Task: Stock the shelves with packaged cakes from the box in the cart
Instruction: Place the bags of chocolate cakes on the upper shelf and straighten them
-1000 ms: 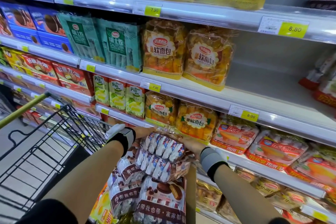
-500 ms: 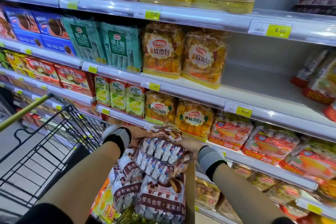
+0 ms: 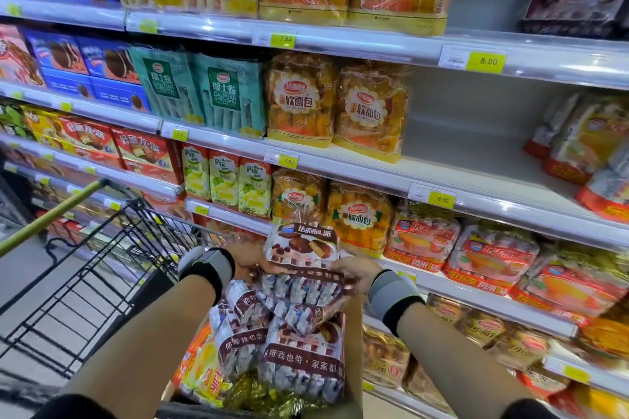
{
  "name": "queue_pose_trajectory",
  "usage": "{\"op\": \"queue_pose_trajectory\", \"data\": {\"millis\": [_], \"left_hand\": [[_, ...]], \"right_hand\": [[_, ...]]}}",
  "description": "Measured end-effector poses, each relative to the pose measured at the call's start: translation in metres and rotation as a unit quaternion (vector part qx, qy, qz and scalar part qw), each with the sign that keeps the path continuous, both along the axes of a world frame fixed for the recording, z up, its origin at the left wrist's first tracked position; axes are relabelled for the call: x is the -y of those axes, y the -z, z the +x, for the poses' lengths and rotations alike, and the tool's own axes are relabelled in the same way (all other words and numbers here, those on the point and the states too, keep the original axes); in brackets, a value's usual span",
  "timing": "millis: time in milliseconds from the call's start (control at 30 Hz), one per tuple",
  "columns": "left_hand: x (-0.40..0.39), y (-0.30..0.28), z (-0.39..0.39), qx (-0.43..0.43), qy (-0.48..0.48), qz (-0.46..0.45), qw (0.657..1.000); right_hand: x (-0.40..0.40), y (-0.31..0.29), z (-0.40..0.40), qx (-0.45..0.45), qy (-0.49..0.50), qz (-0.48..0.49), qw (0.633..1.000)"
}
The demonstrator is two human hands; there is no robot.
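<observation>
I hold a brown-and-white bag of chocolate pie cakes (image 3: pixel 303 248) upright in both hands above the box (image 3: pixel 352 350) in the cart. My left hand (image 3: pixel 246 257) grips its left side and my right hand (image 3: pixel 354 270) grips its lower right edge. Both wrists wear grey and black bands. Under the bag, several more brown cake bags (image 3: pixel 299 354) lie stacked in the box, with yellow packages (image 3: pixel 200 364) beside them. The fingers are partly hidden behind the bag.
The black wire cart (image 3: pixel 102 269) with a yellow-green handle (image 3: pixel 51 214) stands at the left. Shelves (image 3: pixel 374 173) ahead hold bread bags (image 3: pixel 371 109), green roll packs (image 3: pixel 231 92) and blue boxes (image 3: pixel 81 58). A bare shelf stretch (image 3: pixel 476 143) lies right of the bread bags.
The cake bag has risen from the stack and tipped upright, its front label now facing me. Both hands moved up slightly with it.
</observation>
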State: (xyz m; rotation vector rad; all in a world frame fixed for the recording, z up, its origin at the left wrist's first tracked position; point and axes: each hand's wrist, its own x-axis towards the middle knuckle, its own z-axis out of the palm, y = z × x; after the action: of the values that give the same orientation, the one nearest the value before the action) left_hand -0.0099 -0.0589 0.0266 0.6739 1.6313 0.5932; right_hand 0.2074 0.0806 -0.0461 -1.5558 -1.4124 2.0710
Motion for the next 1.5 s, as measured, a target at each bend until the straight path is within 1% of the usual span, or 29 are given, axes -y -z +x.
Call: {"op": "queue_pose_trajectory", "data": {"millis": [100,133,167,200,300,400,467,567,700,867,967,1067,1167,1333,1500], "left_hand": [[0.010,-0.006,0.012,0.031,-0.026,0.050,0.998],[0.011,-0.006,0.013,0.041,-0.042,0.060,0.996],[0.016,-0.013,0.019,0.041,-0.048,0.065,0.996],[0.013,-0.004,0.012,0.049,-0.060,0.070,0.995],[0.012,0.016,-0.004,0.015,-0.032,0.103,0.994],[0.020,0.014,-0.002,0.077,-0.070,0.115,0.988],[0.022,0.013,0.003,0.084,-0.083,0.125,0.985],[0.025,0.013,0.005,0.068,-0.076,0.137,0.985],[0.027,0.011,0.012,0.045,-0.047,0.192,0.979],[0.030,0.010,0.021,-0.020,-0.063,0.228,0.971],[0.027,0.005,0.026,-0.047,-0.060,0.248,0.966],[0.021,-0.004,0.034,-0.038,-0.045,0.270,0.961],[0.015,-0.020,0.049,-0.067,-0.045,0.301,0.950],[0.003,-0.043,0.065,-0.064,-0.030,0.351,0.934],[-0.014,-0.069,0.077,-0.055,-0.007,0.383,0.922]], "right_hand": [[-0.042,0.064,-0.002,0.007,0.008,0.009,1.000],[-0.043,0.068,-0.002,-0.001,0.016,0.000,1.000],[-0.027,0.052,0.000,0.000,0.015,-0.006,1.000],[-0.012,0.034,0.000,-0.011,0.015,-0.016,1.000],[0.015,-0.005,0.009,-0.021,0.024,-0.016,0.999],[0.037,-0.044,0.017,-0.010,0.015,-0.025,1.000],[0.038,-0.050,0.022,-0.028,0.014,-0.022,0.999],[0.046,-0.058,0.028,-0.041,0.015,0.000,0.999],[0.053,-0.070,0.040,-0.088,0.034,0.040,0.995],[0.053,-0.079,0.050,-0.105,0.053,0.099,0.988],[0.054,-0.090,0.057,-0.137,0.058,0.143,0.979],[0.051,-0.103,0.070,-0.146,0.059,0.191,0.969],[0.044,-0.113,0.082,-0.156,0.056,0.244,0.956],[0.039,-0.135,0.098,-0.160,0.062,0.284,0.943],[0.032,-0.161,0.120,-0.189,0.085,0.309,0.928]]}}
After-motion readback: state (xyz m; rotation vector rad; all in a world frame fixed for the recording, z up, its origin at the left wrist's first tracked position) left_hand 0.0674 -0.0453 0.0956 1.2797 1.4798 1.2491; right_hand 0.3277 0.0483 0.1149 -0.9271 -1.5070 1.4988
